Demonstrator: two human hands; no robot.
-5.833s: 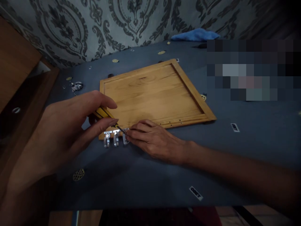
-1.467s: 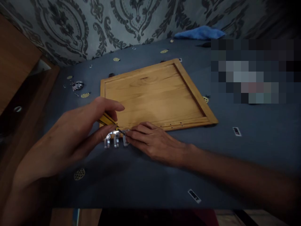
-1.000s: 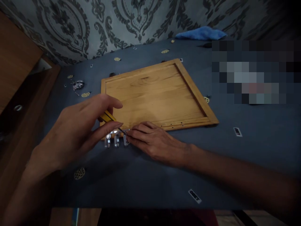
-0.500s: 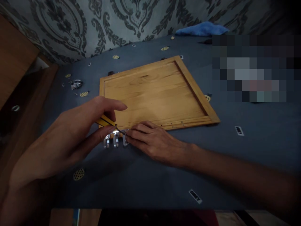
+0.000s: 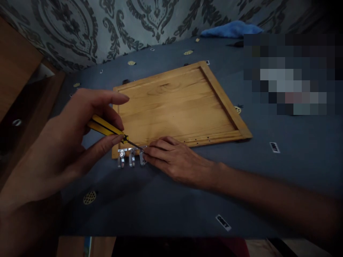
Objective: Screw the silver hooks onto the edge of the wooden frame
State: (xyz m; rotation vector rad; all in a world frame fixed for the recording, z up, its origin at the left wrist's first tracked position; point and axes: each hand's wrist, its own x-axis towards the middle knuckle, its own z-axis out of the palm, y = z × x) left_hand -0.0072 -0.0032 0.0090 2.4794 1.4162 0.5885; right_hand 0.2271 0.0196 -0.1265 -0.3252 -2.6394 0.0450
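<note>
Room to pass along near side of table (image 5: pixel 182 210), between forearms. Left approach to hook rail (image 5: pixel 132 159) blocked by left hand (image 5: pixel 72 132) and slanting yellow-black screwdriver (image 5: pixel 104 126); right approach by right hand (image 5: pixel 175 160). Over wooden panel (image 5: pixel 171 103), low path from far side, only raised border crossing. Patterned wall (image 5: pixel 134 21) bounds back. Right area pixelated.
</note>
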